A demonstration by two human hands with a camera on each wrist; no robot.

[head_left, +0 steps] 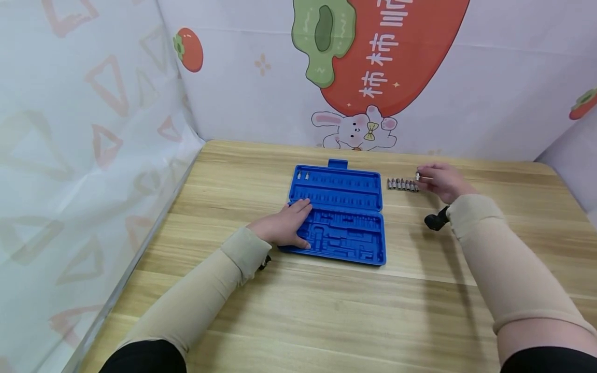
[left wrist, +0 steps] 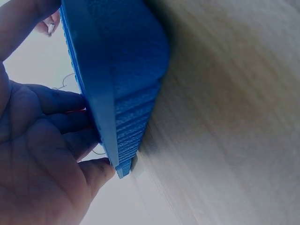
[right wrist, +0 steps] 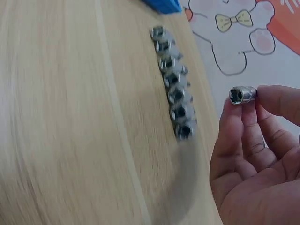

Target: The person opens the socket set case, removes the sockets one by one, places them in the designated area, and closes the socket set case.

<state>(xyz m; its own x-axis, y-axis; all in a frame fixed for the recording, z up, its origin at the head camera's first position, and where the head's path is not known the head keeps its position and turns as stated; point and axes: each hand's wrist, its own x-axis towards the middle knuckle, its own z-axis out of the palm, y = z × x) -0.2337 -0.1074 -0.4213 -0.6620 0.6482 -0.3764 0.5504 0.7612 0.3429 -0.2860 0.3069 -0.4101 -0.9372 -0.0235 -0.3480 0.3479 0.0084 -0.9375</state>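
A blue tool case [head_left: 345, 211] lies unfolded on the table, its moulded slots facing up. My left hand [head_left: 282, 225] rests on its left side with fairly straight fingers; the left wrist view has the fingertips and thumb at the case edge [left wrist: 105, 70]. Two small silver socket bits [head_left: 302, 176] stand in the upper left of the far half. To the right of the case, my right hand [head_left: 440, 181] pinches one short silver socket bit [right wrist: 241, 95] between thumb and fingers, above the table. Its square opening faces the right wrist camera. Several similar bits [right wrist: 174, 79] lie beside it in a row.
The wooden table [head_left: 317, 316] meets a printed cloth backdrop [head_left: 242, 93] at the back, and a white cloth [head_left: 102, 155] hangs along the left side. The case's latch tab [head_left: 338, 164] points toward the backdrop.
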